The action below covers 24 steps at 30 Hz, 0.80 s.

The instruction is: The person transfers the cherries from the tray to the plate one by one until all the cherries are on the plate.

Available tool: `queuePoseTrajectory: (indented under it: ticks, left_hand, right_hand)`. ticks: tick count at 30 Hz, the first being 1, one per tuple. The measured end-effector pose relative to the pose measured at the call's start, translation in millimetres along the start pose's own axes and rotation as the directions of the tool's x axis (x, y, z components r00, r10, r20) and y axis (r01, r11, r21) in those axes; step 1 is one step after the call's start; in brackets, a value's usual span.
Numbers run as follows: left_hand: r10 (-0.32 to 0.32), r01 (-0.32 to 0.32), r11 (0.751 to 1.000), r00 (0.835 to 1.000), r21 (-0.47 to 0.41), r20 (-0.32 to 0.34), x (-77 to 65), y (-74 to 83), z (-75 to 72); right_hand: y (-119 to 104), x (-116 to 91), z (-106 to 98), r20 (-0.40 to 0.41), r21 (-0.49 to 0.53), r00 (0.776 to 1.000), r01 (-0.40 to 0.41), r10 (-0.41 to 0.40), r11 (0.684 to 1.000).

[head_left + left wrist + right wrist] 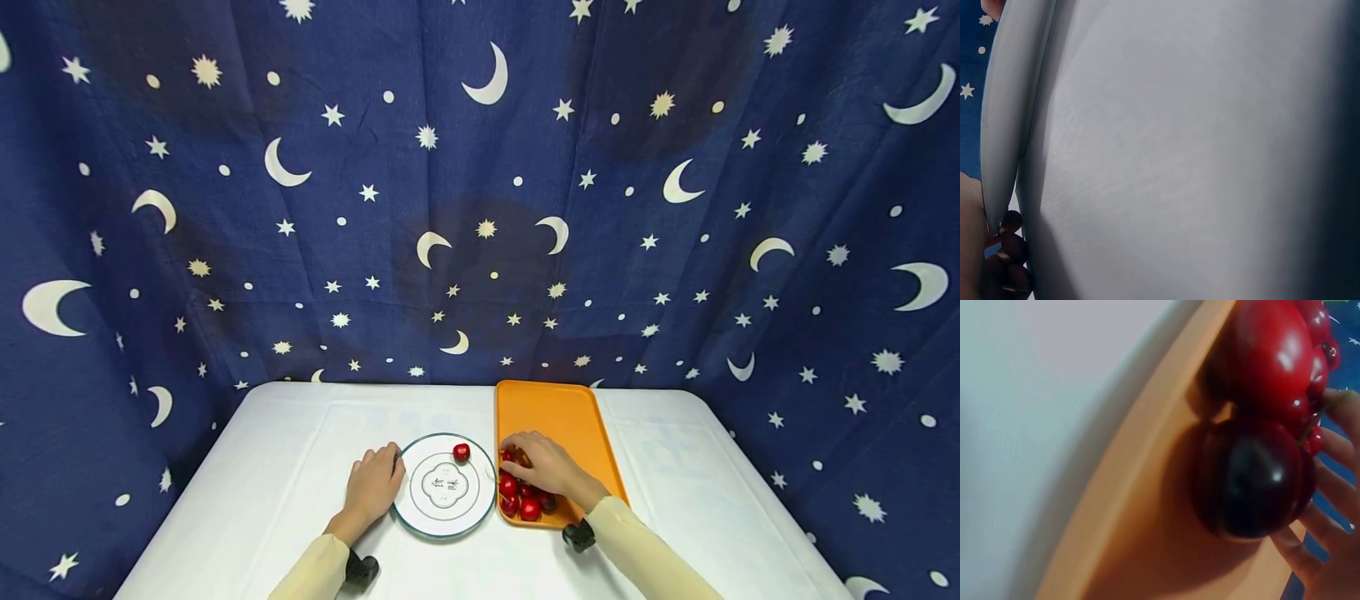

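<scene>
Blue moon/star curtain [487, 275] behind & both sides of wht tbl [277, 467]. L hand [372, 482] at rim of wht plate [420, 510], grip can't tell; 1 cherry [461, 452] on it. Orange tray [551, 410] beside: cherries [529, 509] nr end, R hand [551, 467] over them, fingers apart, hold unclear.

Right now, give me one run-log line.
left hand: at plate rim | right hand: among cherries on orange tray, grip unclear | on plate: one cherry

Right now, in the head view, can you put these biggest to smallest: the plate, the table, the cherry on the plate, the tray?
1. Table
2. Tray
3. Plate
4. Cherry on the plate
The tray is partly covered by a hand but still looks bigger than the plate.
</scene>
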<state>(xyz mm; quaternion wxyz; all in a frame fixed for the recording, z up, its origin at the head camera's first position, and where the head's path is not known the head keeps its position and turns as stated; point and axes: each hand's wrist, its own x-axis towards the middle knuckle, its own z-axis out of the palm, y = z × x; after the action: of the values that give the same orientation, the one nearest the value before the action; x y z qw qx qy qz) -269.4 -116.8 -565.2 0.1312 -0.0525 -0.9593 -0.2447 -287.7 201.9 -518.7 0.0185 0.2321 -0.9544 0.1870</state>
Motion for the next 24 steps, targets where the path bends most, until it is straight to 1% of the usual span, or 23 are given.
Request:
queuePoseTrajectory:
  ticks: [4,9,12,19,24]
  left_hand:
    - [0.007,-0.007,1.000,1.000,0.007,-0.012,-1.6,0.9,-1.2]
    - [-0.007,0.007,1.000,1.000,0.021,0.022,-0.8,2.7,-4.0]
    - [-0.009,0.009,1.000,1.000,0.016,0.024,-1.1,3.1,-4.3]
    - [-0.018,0.017,1.000,0.999,0.010,0.031,-1.6,2.5,-2.9]
    - [-0.022,0.021,1.000,0.999,0.008,0.036,-0.7,4.9,-5.5]
  right_hand:
    - [0.3,-1.3,-0.9,0.006,0.004,1.000,0.016,-0.016,1.000]
    - [0.8,-1.2,-2.2,0.037,0.026,0.998,0.043,-0.044,0.999]
    - [0.7,-0.8,-2.2,0.054,0.030,0.997,0.059,-0.061,0.998]
    - [2.0,-0.8,-0.8,0.036,0.033,0.993,0.115,-0.116,0.993]
    - [2.8,-0.1,0.4,0.015,0.057,0.991,0.129,-0.130,0.990]
